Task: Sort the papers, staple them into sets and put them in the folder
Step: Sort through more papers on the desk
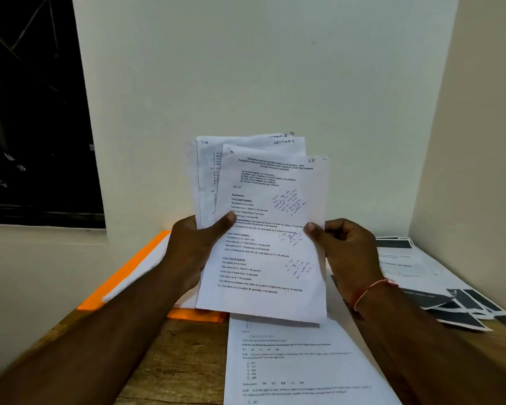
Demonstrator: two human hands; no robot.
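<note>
I hold a fanned bundle of printed papers upright above the table. My left hand grips the bundle's left edge, thumb across the front. My right hand pinches the right edge of the front sheet, which is marked "S5" and carries handwritten notes. Sheets behind it read "SECTION 4" and "SECTION 2" at the top. An orange folder lies open on the table at the left, with a white sheet inside. Another printed sheet lies flat on the table below the bundle. No stapler is in view.
A spread of papers with dark printed blocks covers the right side of the wooden table. White walls close in behind and on the right. A dark window is at the left.
</note>
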